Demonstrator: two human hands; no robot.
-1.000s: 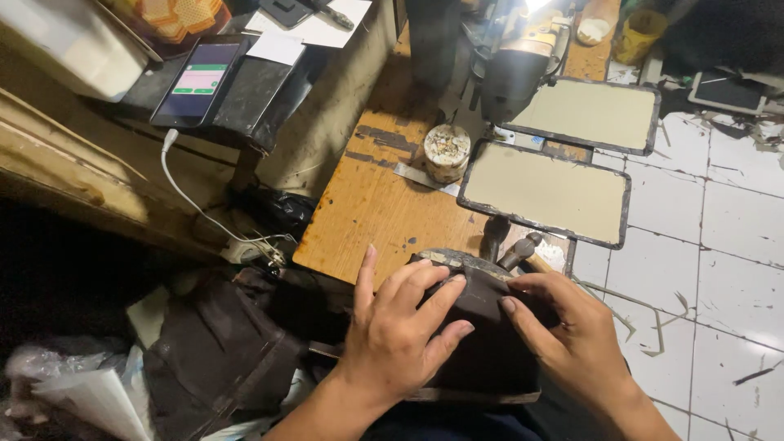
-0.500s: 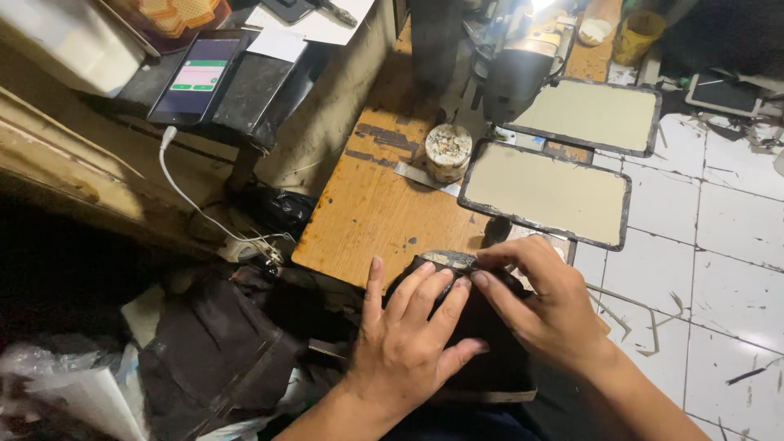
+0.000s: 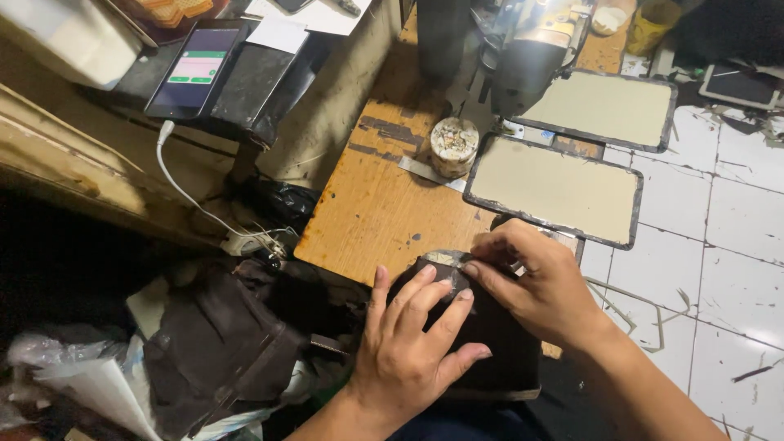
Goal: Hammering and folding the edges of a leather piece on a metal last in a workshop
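Head view: both hands (image 3: 482, 318) press dark leather (image 3: 498, 339) at table edge (image 3: 343, 263).

We are looking down at a worn orange wooden surface (image 3: 371, 204) with dark scuffs. A round tin (image 3: 454, 145) is sitting on it beside a pale strip (image 3: 425, 171), and a sewing machine (image 3: 527, 61) is standing at its far end. Two beige pads (image 3: 555, 188) with dark edges are lying along its right side. The white tiled floor (image 3: 710, 278) is carrying thin scraps (image 3: 645, 302) beside it.
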